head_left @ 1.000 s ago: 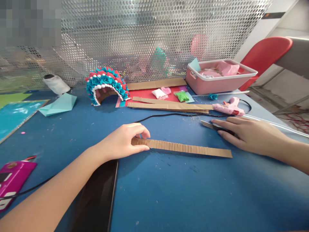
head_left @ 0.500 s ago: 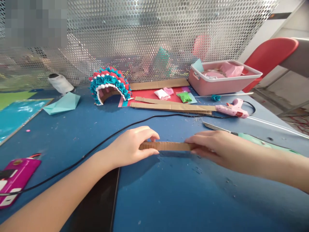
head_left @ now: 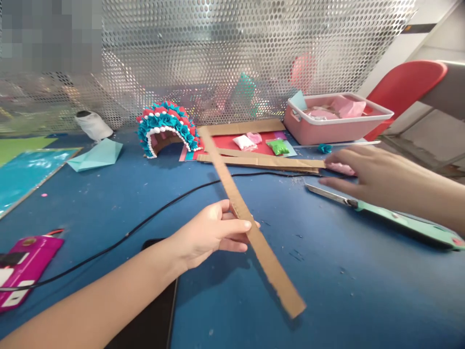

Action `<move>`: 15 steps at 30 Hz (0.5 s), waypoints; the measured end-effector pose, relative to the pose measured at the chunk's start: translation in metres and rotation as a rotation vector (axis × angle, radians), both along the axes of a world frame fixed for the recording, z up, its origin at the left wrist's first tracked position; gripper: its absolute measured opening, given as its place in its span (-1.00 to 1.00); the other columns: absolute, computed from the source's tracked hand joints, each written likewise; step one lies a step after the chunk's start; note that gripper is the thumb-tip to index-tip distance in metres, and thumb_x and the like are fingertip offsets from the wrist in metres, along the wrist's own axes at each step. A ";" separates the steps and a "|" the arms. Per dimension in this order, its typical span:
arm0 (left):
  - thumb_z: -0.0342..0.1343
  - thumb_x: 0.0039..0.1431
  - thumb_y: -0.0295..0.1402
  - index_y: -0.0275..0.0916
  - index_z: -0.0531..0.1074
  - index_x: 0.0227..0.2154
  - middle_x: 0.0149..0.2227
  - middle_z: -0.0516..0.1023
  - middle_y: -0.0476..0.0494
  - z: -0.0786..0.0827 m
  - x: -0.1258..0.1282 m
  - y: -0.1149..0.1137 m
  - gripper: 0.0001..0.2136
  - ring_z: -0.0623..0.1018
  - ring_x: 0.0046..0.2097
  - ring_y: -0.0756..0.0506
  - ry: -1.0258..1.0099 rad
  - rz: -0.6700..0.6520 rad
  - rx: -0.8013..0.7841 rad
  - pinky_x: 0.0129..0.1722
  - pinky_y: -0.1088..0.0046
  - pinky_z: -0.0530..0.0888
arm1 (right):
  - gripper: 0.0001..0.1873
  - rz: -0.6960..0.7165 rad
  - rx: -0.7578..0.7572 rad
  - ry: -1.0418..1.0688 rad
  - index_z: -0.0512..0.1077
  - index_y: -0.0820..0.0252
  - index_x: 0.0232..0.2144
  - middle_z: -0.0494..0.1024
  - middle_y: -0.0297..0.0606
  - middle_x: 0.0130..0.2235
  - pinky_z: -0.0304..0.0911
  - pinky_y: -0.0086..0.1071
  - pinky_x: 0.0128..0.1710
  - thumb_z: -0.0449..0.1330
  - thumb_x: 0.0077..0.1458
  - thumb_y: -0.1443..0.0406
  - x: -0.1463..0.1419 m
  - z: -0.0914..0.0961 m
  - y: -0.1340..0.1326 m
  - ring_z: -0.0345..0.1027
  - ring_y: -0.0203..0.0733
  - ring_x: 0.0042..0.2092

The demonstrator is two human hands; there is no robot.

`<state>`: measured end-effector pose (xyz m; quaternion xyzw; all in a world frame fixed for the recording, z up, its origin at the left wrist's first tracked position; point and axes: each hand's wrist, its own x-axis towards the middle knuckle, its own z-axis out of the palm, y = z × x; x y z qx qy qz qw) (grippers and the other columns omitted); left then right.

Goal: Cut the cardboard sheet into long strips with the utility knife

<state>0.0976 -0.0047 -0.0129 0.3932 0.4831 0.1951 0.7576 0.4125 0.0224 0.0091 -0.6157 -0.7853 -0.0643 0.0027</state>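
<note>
My left hand point(head_left: 221, 230) pinches a long, narrow cardboard strip point(head_left: 267, 254) near its middle, thumb on top and fingers underneath. The strip slants from the upper left to the lower right, above the blue table point(head_left: 327, 310). My right hand point(head_left: 352, 167) is empty, fingers apart, over the pink glue gun point(head_left: 341, 168), which it mostly covers; whether they touch I cannot tell. Just below that hand lies a mint-green utility knife point(head_left: 403, 220), its blade pointing left. More cardboard strips point(head_left: 261, 162) lie left of the glue gun.
A blue and red paper-flower arch point(head_left: 163, 126) with white beads stands at the back, near a perforated metal screen point(head_left: 218, 58). At back right is a pink basket point(head_left: 327, 126). A black cable point(head_left: 160, 211) crosses the table. A magenta device point(head_left: 29, 266) and dark phone-like slab point(head_left: 152, 310) lie nearer.
My right hand has let go of the cardboard strip and moved up and right to the glue gun. My left hand has turned the strip from level to a steep slant.
</note>
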 end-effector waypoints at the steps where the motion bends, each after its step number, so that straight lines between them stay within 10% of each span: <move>1: 0.26 0.03 -0.38 -0.27 0.35 -0.25 -0.19 0.59 -0.15 -0.001 0.002 -0.001 -0.75 0.60 -0.27 -0.01 -0.021 0.030 -0.026 -0.33 0.52 0.51 | -0.39 -0.042 -0.079 -0.037 0.34 0.24 0.00 0.47 0.04 -0.08 0.29 -0.12 -0.20 -0.02 0.11 -0.09 0.011 -0.008 -0.002 0.40 0.11 -0.15; 5: 0.17 0.14 -0.28 -0.29 0.37 -0.25 -0.16 0.57 -0.21 -0.004 0.011 -0.005 -0.79 0.61 -0.22 -0.05 -0.008 0.036 -0.077 -0.34 0.53 0.51 | -0.38 -0.119 -0.295 -0.003 0.22 0.16 0.15 0.46 0.01 0.01 0.31 -0.10 -0.15 0.00 0.11 -0.01 0.043 -0.033 -0.014 0.44 0.09 -0.13; 10: -0.01 0.20 0.00 -0.27 0.30 -0.43 -0.38 0.58 -0.15 0.006 0.008 -0.014 -0.62 0.55 -0.46 -0.02 0.128 -0.441 -0.057 -0.49 0.48 0.43 | -0.54 0.021 -0.282 0.072 0.32 0.08 0.07 0.50 -0.08 -0.07 0.29 -0.14 -0.12 -0.11 0.22 0.11 0.051 -0.037 -0.023 0.42 0.03 -0.08; 15: 0.04 0.21 -0.25 -0.19 0.44 -0.34 -0.30 0.55 -0.06 0.009 -0.012 -0.002 -0.85 0.50 -0.22 -0.12 0.672 -0.470 1.037 -0.19 0.31 0.40 | -0.54 0.153 -0.173 0.007 0.35 0.25 0.04 0.50 0.01 -0.12 0.28 -0.17 -0.10 -0.17 0.25 0.22 0.051 -0.044 -0.030 0.41 0.01 -0.12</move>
